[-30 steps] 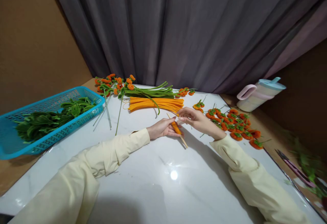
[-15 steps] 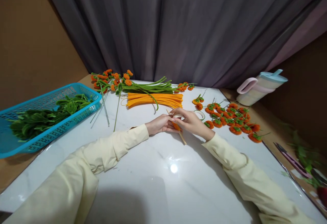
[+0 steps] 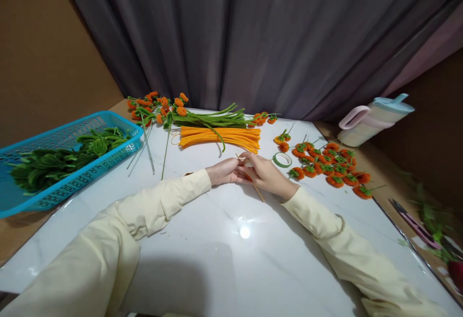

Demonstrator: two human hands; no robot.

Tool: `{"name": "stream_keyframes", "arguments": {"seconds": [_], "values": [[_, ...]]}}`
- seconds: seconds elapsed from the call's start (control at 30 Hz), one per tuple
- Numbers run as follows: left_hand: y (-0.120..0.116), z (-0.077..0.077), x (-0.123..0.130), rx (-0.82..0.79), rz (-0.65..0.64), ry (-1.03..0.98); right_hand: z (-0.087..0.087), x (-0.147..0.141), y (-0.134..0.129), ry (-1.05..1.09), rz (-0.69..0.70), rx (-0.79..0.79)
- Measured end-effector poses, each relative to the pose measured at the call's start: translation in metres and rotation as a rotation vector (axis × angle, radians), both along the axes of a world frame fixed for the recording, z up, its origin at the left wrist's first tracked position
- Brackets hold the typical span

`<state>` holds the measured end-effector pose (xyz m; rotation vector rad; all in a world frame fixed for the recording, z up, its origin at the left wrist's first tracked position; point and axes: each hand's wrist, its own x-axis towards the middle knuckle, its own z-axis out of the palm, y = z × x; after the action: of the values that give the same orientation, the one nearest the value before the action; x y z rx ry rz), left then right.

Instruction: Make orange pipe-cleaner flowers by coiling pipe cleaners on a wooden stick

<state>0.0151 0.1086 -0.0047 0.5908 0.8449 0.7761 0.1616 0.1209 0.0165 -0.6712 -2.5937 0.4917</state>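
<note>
My left hand and my right hand meet over the middle of the white table. Between them is a thin wooden stick, its lower end poking out toward me. My left fingers are closed around the stick. The right thumb and fingers pinch at the same spot, and what lies between the fingertips is mostly hidden. Just right of the right hand lies a roll of green tape. Behind both hands is a bundle of orange pipe cleaners, with green pipe cleaners beyond it.
At left stands a blue basket of green fuzzy leaves. Several orange fuzzy flowers on stems lie at back left. More orange flower heads cover the right side. A cup and pink-handled scissors are farther right.
My right hand has shifted slightly left over the stick, covering the orange part seen there before. The tape roll shows more fully. The view has tilted a little.
</note>
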Motion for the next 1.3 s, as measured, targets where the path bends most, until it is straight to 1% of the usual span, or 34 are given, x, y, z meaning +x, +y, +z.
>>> {"name": "stream_keyframes", "arguments": {"seconds": [0.2,0.3,0.33,0.37,0.47,0.53,0.6,0.67,0.8,0.97,1.03,1.13,1.3], "values": [[0.002,-0.001,0.0,-0.014,-0.012,0.002,-0.002,0.0,0.003,0.031,-0.004,-0.074],[-0.001,0.001,0.001,-0.009,-0.029,0.003,-0.001,0.003,0.006,0.092,0.009,-0.172],[-0.002,0.002,0.001,-0.003,-0.032,0.001,0.0,0.004,0.008,0.134,-0.01,-0.218],[-0.003,0.003,0.001,0.0,-0.033,0.0,0.001,0.005,0.009,0.192,-0.05,-0.268],[-0.006,0.004,0.002,-0.02,-0.011,-0.007,0.002,0.006,0.012,0.402,-0.231,-0.393],[-0.007,0.005,0.003,-0.037,0.01,-0.013,0.002,0.004,0.011,0.471,-0.306,-0.409],[-0.007,0.005,0.003,-0.026,0.024,-0.021,0.0,0.0,0.007,0.474,-0.335,-0.357],[-0.007,0.005,0.003,-0.006,0.017,-0.019,-0.002,-0.004,0.001,0.46,-0.346,-0.273],[-0.008,0.004,0.003,0.033,-0.032,-0.01,-0.009,-0.011,-0.009,0.422,-0.315,-0.084],[-0.006,0.004,0.004,0.012,-0.002,0.03,-0.022,-0.012,-0.01,0.292,-0.284,0.202],[-0.005,0.004,0.005,-0.006,0.004,0.038,-0.026,-0.013,-0.009,0.25,-0.282,0.28],[-0.003,0.003,0.005,-0.032,0.013,0.043,-0.029,-0.013,-0.007,0.218,-0.273,0.33],[0.0,0.002,0.005,-0.061,0.03,0.038,-0.032,-0.013,-0.006,0.184,-0.278,0.3]]}}
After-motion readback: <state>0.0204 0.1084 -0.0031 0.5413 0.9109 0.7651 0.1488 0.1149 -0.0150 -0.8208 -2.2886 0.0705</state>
